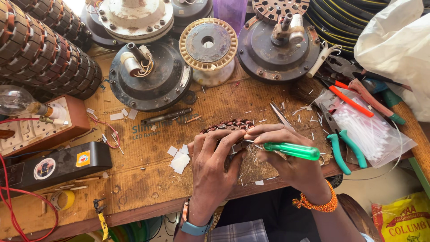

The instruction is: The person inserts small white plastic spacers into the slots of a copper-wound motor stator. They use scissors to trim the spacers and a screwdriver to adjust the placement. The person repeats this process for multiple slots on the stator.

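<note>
My left hand grips a round motor stator with copper windings near the front edge of the wooden workbench. My right hand holds a screwdriver with a clear green handle, its tip pointing left into the windings under my left fingers. Most of the stator is hidden behind both hands. Small white paper pieces lie just left of my left hand.
Dark fan motor housings and a wire spool stand behind. Green-handled pliers, red-handled cutters and a bag of white sleeves lie at right. A black box and a bulb board sit left.
</note>
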